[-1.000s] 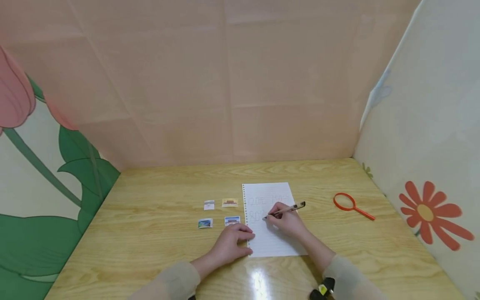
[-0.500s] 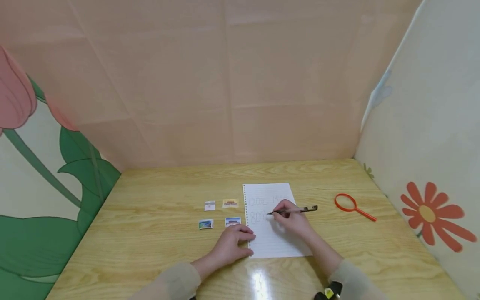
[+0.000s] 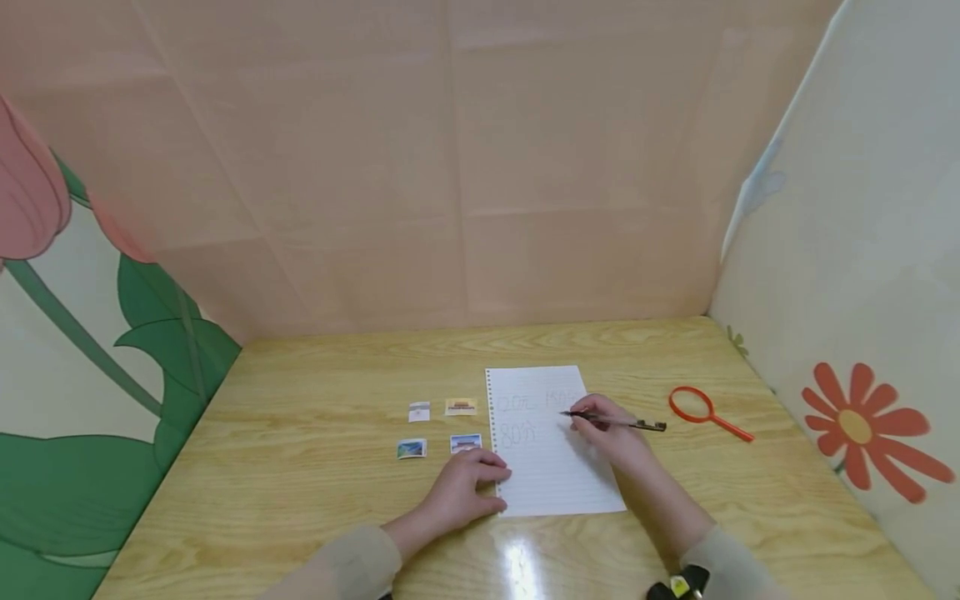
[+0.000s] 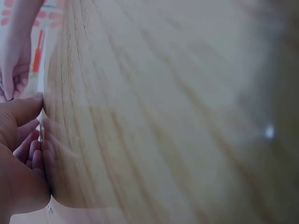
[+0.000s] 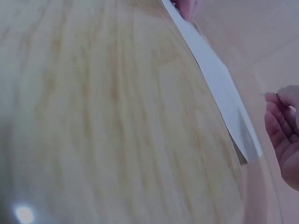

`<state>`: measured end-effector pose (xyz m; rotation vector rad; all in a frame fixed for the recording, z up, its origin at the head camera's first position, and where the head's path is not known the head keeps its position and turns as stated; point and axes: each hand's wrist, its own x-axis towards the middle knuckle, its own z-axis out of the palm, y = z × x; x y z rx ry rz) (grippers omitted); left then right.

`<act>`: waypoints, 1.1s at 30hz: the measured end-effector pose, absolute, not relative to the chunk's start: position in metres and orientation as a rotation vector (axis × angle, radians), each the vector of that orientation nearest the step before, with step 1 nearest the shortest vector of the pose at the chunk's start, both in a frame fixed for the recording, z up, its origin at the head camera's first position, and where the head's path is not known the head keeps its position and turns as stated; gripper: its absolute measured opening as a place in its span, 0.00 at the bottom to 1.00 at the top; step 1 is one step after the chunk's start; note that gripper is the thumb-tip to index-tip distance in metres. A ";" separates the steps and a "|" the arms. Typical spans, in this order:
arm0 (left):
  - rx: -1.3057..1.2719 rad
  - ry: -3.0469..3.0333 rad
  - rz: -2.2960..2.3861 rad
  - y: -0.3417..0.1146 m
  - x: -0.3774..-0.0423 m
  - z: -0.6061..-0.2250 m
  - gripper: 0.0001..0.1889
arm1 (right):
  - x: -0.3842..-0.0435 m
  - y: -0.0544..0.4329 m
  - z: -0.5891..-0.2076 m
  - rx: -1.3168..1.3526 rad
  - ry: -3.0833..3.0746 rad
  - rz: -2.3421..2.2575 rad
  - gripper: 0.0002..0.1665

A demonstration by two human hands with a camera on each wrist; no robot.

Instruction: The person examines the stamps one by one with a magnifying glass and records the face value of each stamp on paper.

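Observation:
A lined sheet of paper (image 3: pixel 555 483) with punched holes down its left side lies on the table, bearing faint handwritten numbers and characters in two rows. My right hand (image 3: pixel 617 435) pinches a dark pen (image 3: pixel 648 426) over the sheet's right side, its tip pointing left; whether the tip touches is unclear. At the lower left edge of the paper rests my left hand (image 3: pixel 467 486), fingers loosely bent and thumb apart. Several small stamps lie left of the sheet: a blue-white one (image 3: pixel 466 442) just above the left fingers, a yellow one (image 3: pixel 461 407), a pale one (image 3: pixel 419 411) and a blue-green one (image 3: pixel 412 449).
To the right of the paper lies a red magnifying glass (image 3: pixel 692 406) with its handle toward the front right. The wooden table (image 3: pixel 300 467) meets a pinkish back covering (image 3: pixel 360 208) and flower-patterned side walls (image 3: pixel 855 250).
My right hand has moved right and slightly up with the pen, off the second row, where a further character now shows after the number. The left hand has stayed put.

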<state>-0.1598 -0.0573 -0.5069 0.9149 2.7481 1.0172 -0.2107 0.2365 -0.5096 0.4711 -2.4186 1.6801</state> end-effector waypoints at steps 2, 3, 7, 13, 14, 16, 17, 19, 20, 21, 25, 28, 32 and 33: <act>0.925 2.750 1.020 -0.057 -0.159 -0.506 0.21 | -0.209 0.241 -0.509 0.471 -2.416 1.646 0.09; 0.929 2.751 1.020 -0.057 -0.159 -0.506 0.21 | -0.208 0.244 -0.508 0.472 -2.419 1.613 0.09; 0.939 2.752 1.023 -0.057 -0.159 -0.505 0.21 | -0.204 0.253 -0.504 0.452 -2.450 1.475 0.11; 0.897 2.744 1.021 -0.056 -0.158 -0.504 0.21 | -0.205 0.267 -0.501 0.548 -2.451 1.425 0.15; 0.897 2.745 1.019 -0.056 -0.158 -0.504 0.21 | -0.206 0.270 -0.502 0.565 -2.444 1.461 0.15; 0.898 2.749 1.014 -0.056 -0.159 -0.505 0.21 | -0.208 0.275 -0.503 0.612 -2.437 1.552 0.17; 0.899 2.750 1.014 -0.056 -0.159 -0.505 0.21 | -0.209 0.278 -0.504 0.625 -2.440 1.600 0.18; 0.905 2.753 1.010 -0.056 -0.159 -0.506 0.21 | -0.210 0.282 -0.505 0.648 -2.448 1.681 0.19; 0.905 2.754 1.008 -0.056 -0.159 -0.506 0.21 | -0.211 0.284 -0.506 0.628 -2.461 1.703 0.19; 0.904 2.754 1.007 -0.056 -0.159 -0.507 0.21 | -0.211 0.285 -0.506 0.628 -2.464 1.743 0.19; 0.904 2.754 1.003 -0.056 -0.159 -0.507 0.21 | -0.211 0.288 -0.505 0.561 -2.412 1.966 0.18; 0.907 2.752 1.003 -0.056 -0.159 -0.506 0.21 | -0.212 0.289 -0.505 0.543 -2.324 2.153 0.20; 0.903 2.748 1.004 -0.057 -0.159 -0.506 0.21 | -0.212 0.291 -0.504 0.545 -2.382 2.057 0.22; 0.900 2.746 1.004 -0.057 -0.159 -0.506 0.21 | -0.212 0.291 -0.503 0.527 -2.417 1.994 0.22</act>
